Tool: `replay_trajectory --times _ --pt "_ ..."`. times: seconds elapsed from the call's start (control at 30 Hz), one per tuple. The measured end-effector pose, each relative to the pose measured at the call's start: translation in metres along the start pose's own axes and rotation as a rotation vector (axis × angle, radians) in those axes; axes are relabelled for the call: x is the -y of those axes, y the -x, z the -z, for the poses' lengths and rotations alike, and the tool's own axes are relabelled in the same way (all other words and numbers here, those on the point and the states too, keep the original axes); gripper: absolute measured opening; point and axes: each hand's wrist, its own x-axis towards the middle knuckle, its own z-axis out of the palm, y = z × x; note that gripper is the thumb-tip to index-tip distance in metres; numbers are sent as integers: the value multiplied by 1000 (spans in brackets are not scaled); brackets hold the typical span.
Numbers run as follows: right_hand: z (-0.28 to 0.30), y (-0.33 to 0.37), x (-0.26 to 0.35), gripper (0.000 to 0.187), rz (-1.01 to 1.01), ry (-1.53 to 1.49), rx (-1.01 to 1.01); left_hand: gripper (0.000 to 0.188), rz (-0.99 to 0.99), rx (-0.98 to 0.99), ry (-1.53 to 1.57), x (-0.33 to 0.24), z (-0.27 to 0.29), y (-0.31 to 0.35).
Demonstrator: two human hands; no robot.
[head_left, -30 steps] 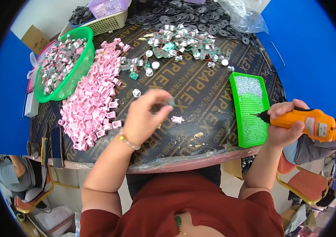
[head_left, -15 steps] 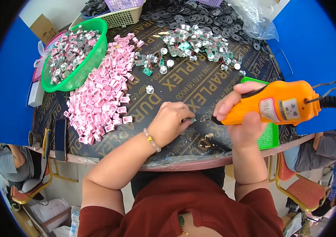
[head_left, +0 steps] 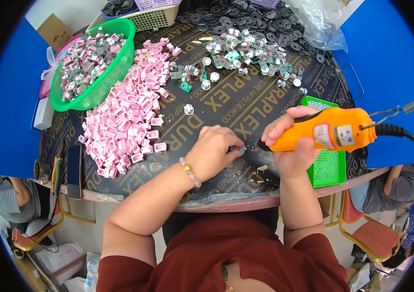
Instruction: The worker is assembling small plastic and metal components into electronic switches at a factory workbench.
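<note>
My right hand point(head_left: 292, 143) is wrapped round an orange corded electric screwdriver point(head_left: 331, 130), its black nose pointing left. My left hand point(head_left: 215, 152), palm down on the dark tabletop, pinches a small greenish part point(head_left: 241, 150) at its fingertips; the fingers hide most of it. The screwdriver's nose is a short way right of that part, and its tip is too small to make out. To the left lies a heap of pink plastic housings point(head_left: 124, 114). Beyond my hands is a pile of small circuit boards with silvery round parts and red wires point(head_left: 246, 53).
A green basket point(head_left: 128, 48) of assembled pieces leans at the left. Black discs point(head_left: 275, 24) cover the far side. A green tray point(head_left: 336, 170) with small metal bits sits under the screwdriver. A phone point(head_left: 74, 168) lies at the left edge. One loose silvery part point(head_left: 188, 109) stands mid-table.
The screwdriver has shifted slightly left and down in my right hand, closer to my left fingertips. My left hand still pinches the small part, and more of its greenish side shows.
</note>
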Motion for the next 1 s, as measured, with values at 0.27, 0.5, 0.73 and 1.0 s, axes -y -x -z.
replay_trajectory --times 0.27,0.5,0.73,1.0 --pt "4 3 -1 59 18 10 10 20 -35 43 51 5 6 -2" --pt "8 2 0 60 65 4 17 21 -72 75 -34 0 12 -3" --pt "9 3 -1 60 49 4 21 19 -55 -19 -81 -1 -4 0" --pt "11 0 1 60 88 19 20 19 -50 -30 -48 -1 0 0"
